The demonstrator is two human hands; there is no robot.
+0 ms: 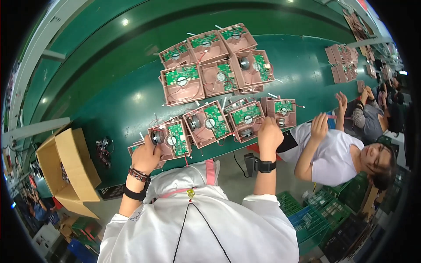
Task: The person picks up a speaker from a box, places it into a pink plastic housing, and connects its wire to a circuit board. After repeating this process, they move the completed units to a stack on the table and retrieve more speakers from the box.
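Observation:
My left hand [147, 155] is closed at the left side of a pink plastic housing [188, 151] that holds a green circuit board [177, 139] and a round black speaker [157, 137]. Another housing lies partly hidden under that hand. My right hand [269, 136], fingers bent together, grips the right edge of a second open housing [237, 134] with a board and speaker inside; its fingertips are partly hidden. Between these two sits a tilted housing [205, 141], and to the right of my right hand is one more [289, 121].
Several similar housings [184, 97] stand stacked farther back on the green table [131, 105]. At left are an open cardboard box [79, 160] and a bundle of dark wired parts [104, 151]. A co-worker [335, 155] in white is close on my right, hands raised; green crates [326, 208] are behind.

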